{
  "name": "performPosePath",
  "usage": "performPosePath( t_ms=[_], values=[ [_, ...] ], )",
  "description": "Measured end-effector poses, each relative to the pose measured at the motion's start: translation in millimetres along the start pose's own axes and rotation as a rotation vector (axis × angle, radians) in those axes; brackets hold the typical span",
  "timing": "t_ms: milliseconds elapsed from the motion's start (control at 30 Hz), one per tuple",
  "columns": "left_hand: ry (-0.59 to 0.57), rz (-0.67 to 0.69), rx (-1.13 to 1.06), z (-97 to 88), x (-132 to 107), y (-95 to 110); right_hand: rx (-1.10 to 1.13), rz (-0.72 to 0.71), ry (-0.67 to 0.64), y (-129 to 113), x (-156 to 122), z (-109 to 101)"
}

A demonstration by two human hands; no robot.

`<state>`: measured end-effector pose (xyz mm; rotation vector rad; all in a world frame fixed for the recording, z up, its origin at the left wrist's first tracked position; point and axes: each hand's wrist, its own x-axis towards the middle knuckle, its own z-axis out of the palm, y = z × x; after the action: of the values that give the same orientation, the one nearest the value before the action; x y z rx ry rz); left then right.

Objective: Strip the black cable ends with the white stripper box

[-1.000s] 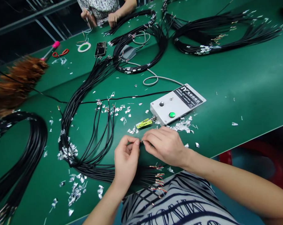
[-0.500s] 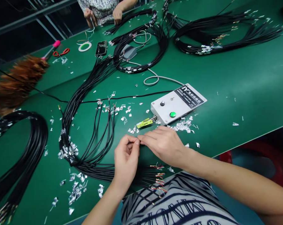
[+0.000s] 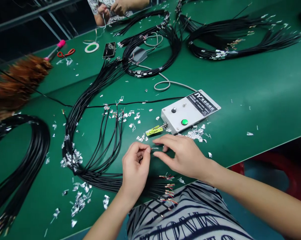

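Between thumb and forefinger, my left hand pinches the end of a cable, whose bare wire tip pokes out to the right. My right hand is just right of that tip, thumb and fingers apart, holding nothing that I can see. Beyond the hands lies a grey machine box with a green button, a knob and a yellow-green clip at its front. Below and left of my left hand runs a bundle of black cables, its stripped coloured ends near the table edge.
Foil scraps litter the green table. More black cable coils lie left and at the back. A feather duster, red-handled scissors, tape roll and phone lie far left. A co-worker's hands are opposite.
My right thumb and fingers have parted and drawn slightly away from the wire tip, which now shows. My left hand keeps its pinch. The co-worker's hands have come together.
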<state>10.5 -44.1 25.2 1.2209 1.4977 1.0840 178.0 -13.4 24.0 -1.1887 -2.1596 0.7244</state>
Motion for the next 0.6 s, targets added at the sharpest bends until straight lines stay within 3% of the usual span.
performPosePath(
  t_ms=[100, 267, 400, 500, 600],
  values=[
    [-0.041, -0.047, -0.047, -2.7, -1, 4, 0.206, 0.111, -0.037, -5, 6, 6],
    [-0.191, -0.07, 0.1, -13.1, -3, 8, 0.672, 0.315, -0.091, -3, 11, 13],
    [-0.143, -0.093, 0.052, -11.7, -6, 8, 1.13, 0.59, -0.15, -1, 12, 17],
    [-0.112, -0.122, 0.009, -9.0, -7, 8, 1.231, 0.717, -0.122, 0, 8, 15],
    [-0.109, -0.149, 0.006, -9.1, -6, 10, 1.171, 0.673, -0.047, -2, 5, 10]
  ],
)
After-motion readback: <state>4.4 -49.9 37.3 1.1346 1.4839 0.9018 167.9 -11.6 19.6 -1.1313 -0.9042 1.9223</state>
